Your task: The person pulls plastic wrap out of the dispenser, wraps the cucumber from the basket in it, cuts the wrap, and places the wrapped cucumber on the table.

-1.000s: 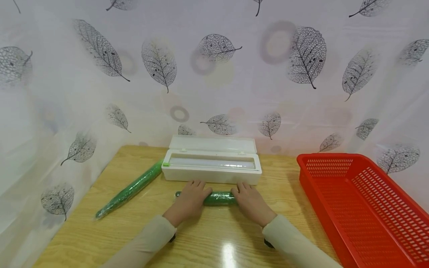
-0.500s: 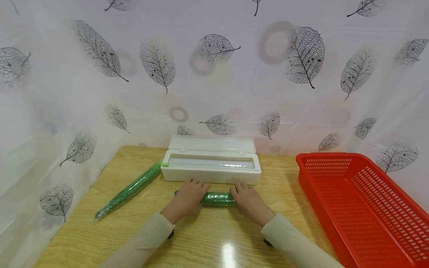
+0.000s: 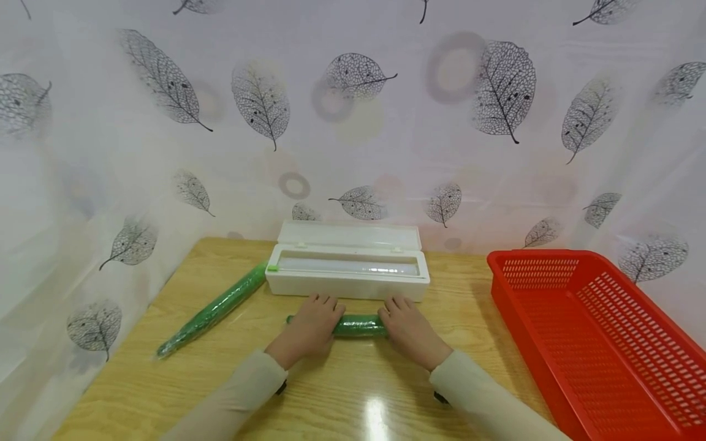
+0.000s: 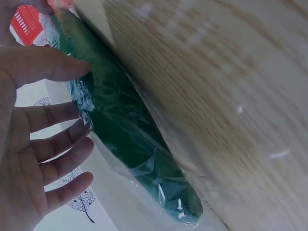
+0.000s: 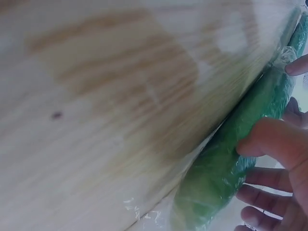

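A green cucumber [image 3: 360, 326] in clear plastic film lies crosswise on the wooden table, in front of a white film dispenser [image 3: 347, 286]. My left hand [image 3: 313, 321] holds its left part, thumb on the near side and fingers on the far side. Toward the other end my right hand [image 3: 409, 331] grips it the same way. In the left wrist view loose film [image 4: 211, 192] sticks out past the cucumber's tip. The right wrist view shows film [image 5: 149, 216] spread flat at the other end, with my thumb [image 5: 262, 139] pressed on the wrapped skin.
The dispenser's lid [image 3: 350, 235] stands raised, with a film roll [image 3: 336, 266] inside and a green slider [image 3: 273, 268] at its left. Another film-wrapped cucumber [image 3: 215, 311] lies slanted on the left. A red plastic basket [image 3: 529, 343] stands at the right, before a leaf-patterned curtain [image 3: 386, 153].
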